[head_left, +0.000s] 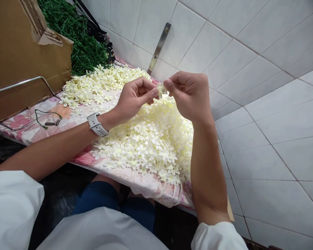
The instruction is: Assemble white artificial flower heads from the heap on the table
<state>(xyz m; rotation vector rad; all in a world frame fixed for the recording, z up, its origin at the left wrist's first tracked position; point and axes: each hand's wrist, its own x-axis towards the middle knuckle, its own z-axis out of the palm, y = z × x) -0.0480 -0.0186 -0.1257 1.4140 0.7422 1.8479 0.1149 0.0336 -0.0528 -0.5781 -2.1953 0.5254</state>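
Between my two hands, above a large heap of cream-white flowers, is a small whitish flower. My left hand pinches its left side with thumb and fingers; a white watch band is on that wrist. My right hand grips its right side between thumb and forefinger. The fingertips of both hands nearly meet at the flower. Behind my left hand lies a second, flatter pile of similar flowers.
The flowers lie on a table with a pink floral cloth. A cardboard box, a bundle of green stems and a bent metal wire frame stand at the left. A tiled wall with a metal strip closes off the back and right.
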